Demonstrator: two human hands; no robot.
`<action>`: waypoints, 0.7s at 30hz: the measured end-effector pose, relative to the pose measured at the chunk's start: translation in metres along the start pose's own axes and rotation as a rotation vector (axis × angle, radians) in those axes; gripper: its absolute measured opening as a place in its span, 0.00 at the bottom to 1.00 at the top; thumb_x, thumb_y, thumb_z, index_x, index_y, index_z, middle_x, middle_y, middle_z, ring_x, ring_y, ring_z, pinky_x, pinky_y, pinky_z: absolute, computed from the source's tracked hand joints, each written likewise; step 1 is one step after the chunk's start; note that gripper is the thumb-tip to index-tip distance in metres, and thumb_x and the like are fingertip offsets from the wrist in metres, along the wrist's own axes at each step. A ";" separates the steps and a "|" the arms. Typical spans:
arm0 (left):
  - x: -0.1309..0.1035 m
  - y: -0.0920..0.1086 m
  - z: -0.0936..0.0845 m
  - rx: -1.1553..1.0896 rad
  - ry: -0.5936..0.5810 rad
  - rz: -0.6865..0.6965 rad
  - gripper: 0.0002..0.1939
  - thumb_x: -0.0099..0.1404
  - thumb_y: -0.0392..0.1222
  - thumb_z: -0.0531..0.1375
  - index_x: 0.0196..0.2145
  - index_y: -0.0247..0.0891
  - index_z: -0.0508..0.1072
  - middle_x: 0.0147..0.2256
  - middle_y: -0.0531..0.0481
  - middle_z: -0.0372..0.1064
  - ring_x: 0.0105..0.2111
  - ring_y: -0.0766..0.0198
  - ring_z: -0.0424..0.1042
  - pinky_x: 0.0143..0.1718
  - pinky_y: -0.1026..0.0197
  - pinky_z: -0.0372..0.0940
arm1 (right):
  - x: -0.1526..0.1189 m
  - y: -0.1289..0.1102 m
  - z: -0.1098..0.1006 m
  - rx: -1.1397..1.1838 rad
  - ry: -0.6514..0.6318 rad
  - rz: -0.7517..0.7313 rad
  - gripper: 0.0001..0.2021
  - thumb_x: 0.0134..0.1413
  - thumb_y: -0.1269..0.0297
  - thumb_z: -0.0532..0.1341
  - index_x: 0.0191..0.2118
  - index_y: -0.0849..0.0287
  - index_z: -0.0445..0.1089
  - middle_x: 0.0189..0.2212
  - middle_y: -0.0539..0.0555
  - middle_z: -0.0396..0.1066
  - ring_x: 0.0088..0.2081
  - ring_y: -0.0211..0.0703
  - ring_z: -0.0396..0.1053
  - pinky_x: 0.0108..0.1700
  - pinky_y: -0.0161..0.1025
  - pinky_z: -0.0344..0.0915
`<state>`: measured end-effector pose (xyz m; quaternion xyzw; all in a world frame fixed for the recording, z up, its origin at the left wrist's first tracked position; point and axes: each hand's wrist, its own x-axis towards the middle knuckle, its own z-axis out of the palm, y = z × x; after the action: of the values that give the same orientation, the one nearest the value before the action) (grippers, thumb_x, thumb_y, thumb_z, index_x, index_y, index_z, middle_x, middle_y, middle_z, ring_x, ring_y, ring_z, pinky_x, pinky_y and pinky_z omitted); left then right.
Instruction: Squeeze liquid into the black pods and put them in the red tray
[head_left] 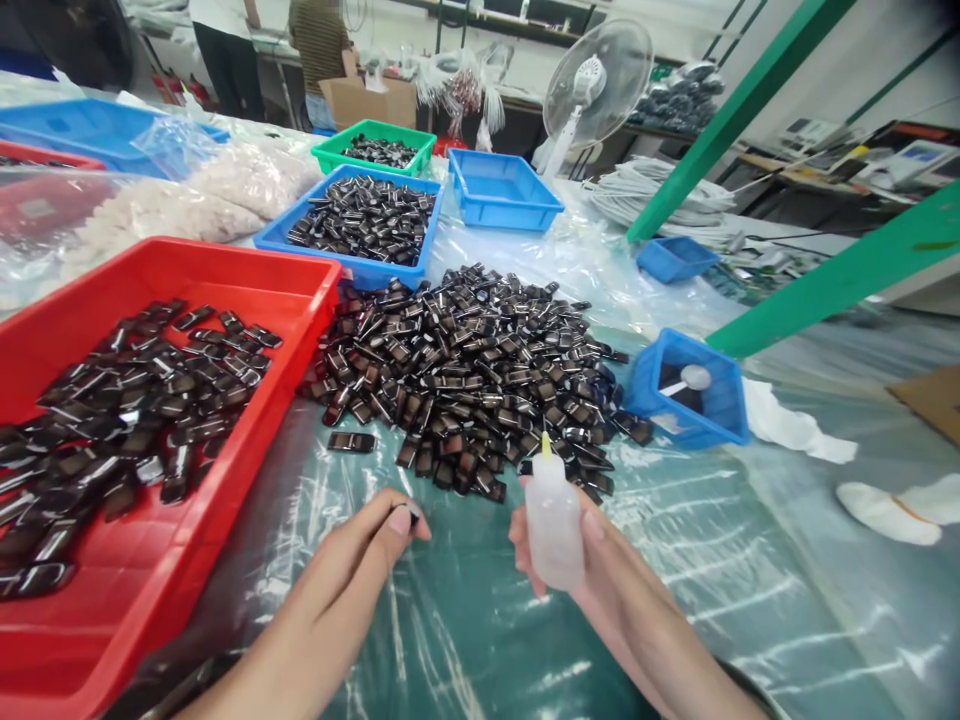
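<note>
In my right hand (592,545) is a translucent white squeeze bottle (553,530) with a yellow needle tip, held upright. My left hand (382,540) is closed with thumb and fingers pinched on a small dark piece (412,513), mostly hidden by the fingers. Just beyond both hands spreads a heap of glossy black-brown plastic parts (480,380). One loose part (351,442) lies apart at the near left of the heap. Between the hands, the green tabletop (457,600) shows under clear plastic film.
A red tray (247,270) with similar parts stands at left. Behind the heap are a filled blue tray (427,270), a green tray (330,157) and another blue tray (510,215). At right stand a small blue bin (697,425) and a green post (825,275). Two people stand far back.
</note>
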<state>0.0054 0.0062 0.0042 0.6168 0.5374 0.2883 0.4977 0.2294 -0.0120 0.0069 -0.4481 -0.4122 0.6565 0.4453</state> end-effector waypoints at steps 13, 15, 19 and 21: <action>-0.004 0.007 0.003 0.131 -0.076 -0.013 0.18 0.63 0.48 0.56 0.20 0.40 0.55 0.19 0.60 0.47 0.21 0.68 0.50 0.23 0.64 0.47 | -0.010 -0.005 -0.001 -0.265 0.186 -0.035 0.15 0.52 0.45 0.62 0.46 0.39 0.72 0.35 0.45 0.74 0.35 0.36 0.72 0.38 0.29 0.68; -0.006 0.008 0.000 0.138 -0.092 0.091 0.14 0.68 0.48 0.53 0.27 0.40 0.63 0.24 0.57 0.58 0.25 0.65 0.60 0.28 0.64 0.55 | -0.010 -0.004 -0.007 -0.357 0.157 -0.126 0.13 0.54 0.49 0.63 0.46 0.36 0.69 0.37 0.44 0.75 0.34 0.35 0.73 0.35 0.27 0.69; -0.010 0.008 -0.003 0.143 -0.100 0.299 0.09 0.73 0.38 0.46 0.42 0.45 0.64 0.38 0.53 0.65 0.40 0.62 0.67 0.44 0.63 0.60 | -0.013 0.000 -0.017 -0.620 0.081 -0.291 0.13 0.56 0.57 0.63 0.47 0.36 0.69 0.40 0.44 0.76 0.34 0.37 0.76 0.33 0.27 0.72; -0.010 0.005 -0.004 0.136 -0.094 0.306 0.08 0.73 0.37 0.47 0.45 0.47 0.62 0.42 0.54 0.63 0.43 0.63 0.66 0.46 0.64 0.59 | -0.016 0.001 -0.018 -0.701 0.098 -0.334 0.13 0.55 0.57 0.64 0.47 0.38 0.70 0.41 0.45 0.76 0.35 0.38 0.76 0.33 0.27 0.73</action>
<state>0.0015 -0.0021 0.0124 0.7364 0.4316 0.2944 0.4299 0.2495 -0.0249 0.0051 -0.5306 -0.6571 0.3720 0.3851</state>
